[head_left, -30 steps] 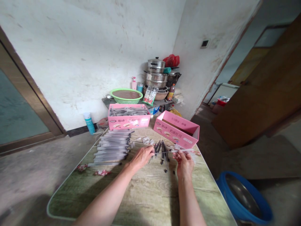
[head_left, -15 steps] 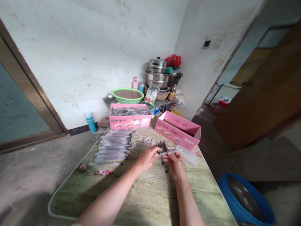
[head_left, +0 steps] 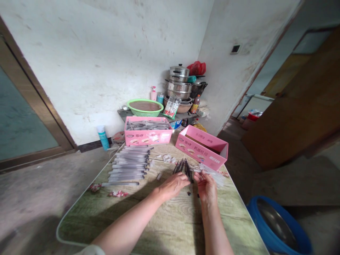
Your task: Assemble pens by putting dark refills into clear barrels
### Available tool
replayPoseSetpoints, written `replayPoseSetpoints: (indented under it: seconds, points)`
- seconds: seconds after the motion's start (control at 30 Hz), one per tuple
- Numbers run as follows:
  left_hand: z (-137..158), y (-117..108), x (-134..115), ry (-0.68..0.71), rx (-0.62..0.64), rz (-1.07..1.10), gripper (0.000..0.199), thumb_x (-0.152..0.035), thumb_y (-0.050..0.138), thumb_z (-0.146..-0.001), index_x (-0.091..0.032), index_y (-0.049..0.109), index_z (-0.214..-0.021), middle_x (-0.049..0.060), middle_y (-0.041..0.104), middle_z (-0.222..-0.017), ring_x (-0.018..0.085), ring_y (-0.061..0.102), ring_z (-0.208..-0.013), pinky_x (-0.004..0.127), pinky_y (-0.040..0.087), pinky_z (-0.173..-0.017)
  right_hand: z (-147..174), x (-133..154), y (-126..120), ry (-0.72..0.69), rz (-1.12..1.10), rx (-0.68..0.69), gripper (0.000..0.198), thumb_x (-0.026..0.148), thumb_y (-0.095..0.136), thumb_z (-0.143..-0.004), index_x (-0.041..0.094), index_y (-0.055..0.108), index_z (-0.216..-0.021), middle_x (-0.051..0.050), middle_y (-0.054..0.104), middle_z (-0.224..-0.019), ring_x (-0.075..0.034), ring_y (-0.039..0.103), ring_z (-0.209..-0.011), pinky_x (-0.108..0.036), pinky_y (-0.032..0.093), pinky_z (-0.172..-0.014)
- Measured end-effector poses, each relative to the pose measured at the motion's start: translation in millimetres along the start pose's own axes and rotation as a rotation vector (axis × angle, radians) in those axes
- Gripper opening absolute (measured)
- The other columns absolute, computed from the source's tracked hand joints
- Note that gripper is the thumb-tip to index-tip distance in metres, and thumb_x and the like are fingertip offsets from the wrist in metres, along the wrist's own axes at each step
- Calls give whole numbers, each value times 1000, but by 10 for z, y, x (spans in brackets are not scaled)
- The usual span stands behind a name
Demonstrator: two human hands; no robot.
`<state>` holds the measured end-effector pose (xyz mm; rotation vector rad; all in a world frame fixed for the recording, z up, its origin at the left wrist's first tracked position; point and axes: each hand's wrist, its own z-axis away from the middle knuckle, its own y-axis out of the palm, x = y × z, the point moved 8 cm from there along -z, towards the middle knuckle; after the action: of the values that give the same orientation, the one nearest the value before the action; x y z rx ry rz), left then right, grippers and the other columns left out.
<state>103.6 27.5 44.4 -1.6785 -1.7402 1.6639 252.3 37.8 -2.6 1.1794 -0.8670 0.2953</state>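
Note:
My left hand (head_left: 174,185) lies palm down on the table (head_left: 164,226), its fingertips at the near end of a loose pile of dark pens (head_left: 183,165). Whether it grips one is hidden. My right hand (head_left: 207,187) is just right of it, with thumb and fingers pinched on a clear sleeve from the heap of clear sleeves (head_left: 214,173). A neat stack of sleeved pens (head_left: 130,164) lies to the left. Behind stand two pink boxes: one (head_left: 147,134) holding sleeved pens, and an angled one (head_left: 204,148) close to my right hand.
A blue basin (head_left: 278,226) sits on the floor at the right of the table. A low shelf by the wall carries a green bowl (head_left: 145,107) and stacked metal pots (head_left: 179,85). A teal bottle (head_left: 101,137) stands on the floor. Small caps (head_left: 166,158) lie near the pens.
Half a second ago both hands met on one pen and sleeve above the pile. Now they are apart and lower, the left over the dark pens, the right at the clear sleeves.

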Motion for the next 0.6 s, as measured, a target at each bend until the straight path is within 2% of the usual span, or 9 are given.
replayPoseSetpoints:
  seconds: [0.1, 0.23, 0.3, 0.37, 0.5, 0.6]
  points:
    - [13, 58, 61, -18, 11, -73, 30, -6, 43, -86, -19, 69, -92, 8, 62, -89, 22, 57, -88, 32, 45, -80, 14, -6, 29, 3, -3, 15, 21, 15, 83, -57, 18, 63, -65, 0, 72, -64, -19, 72, -62, -26, 60, -55]
    - [56, -82, 156, -137, -94, 9, 24, -14, 46, -88, -19, 70, -90, 7, 62, -89, 19, 59, -79, 29, 45, -73, 30, 1, 57, 10, -8, 41, 23, 15, 85, -55, 18, 63, -64, 0, 72, -65, -19, 72, -62, -26, 60, -54]
    - [82, -227, 202, -191, -210, 129, 22, -19, 48, -89, -19, 70, -91, 6, 64, -91, 17, 60, -82, 28, 45, -77, 37, -1, 73, 14, 8, 54, 24, 16, 85, -55, 18, 63, -64, 0, 72, -64, -19, 72, -61, -26, 60, -53]
    - [113, -335, 308, -273, -312, 276, 20, -25, 51, -89, -19, 69, -86, 4, 64, -83, 16, 60, -78, 28, 46, -76, 41, -11, 89, 20, 31, 63, 24, 17, 85, -56, 17, 63, -64, 0, 71, -62, -19, 72, -60, -25, 60, -53]
    - [172, -297, 602, -449, -384, 712, 23, -36, 57, -85, -16, 67, -88, 0, 60, -63, 12, 55, -56, 25, 44, -57, 43, -27, 106, 21, 47, 68, 25, 19, 86, -55, 17, 64, -66, 0, 72, -64, -18, 72, -58, -24, 60, -52]
    - [189, -288, 669, -430, -437, 995, 30, -39, 66, -79, -12, 67, -93, 1, 62, -67, 12, 57, -58, 24, 45, -58, 47, -30, 118, 19, 45, 77, 26, 19, 86, -54, 17, 64, -67, 0, 72, -64, -18, 72, -58, -24, 60, -52]
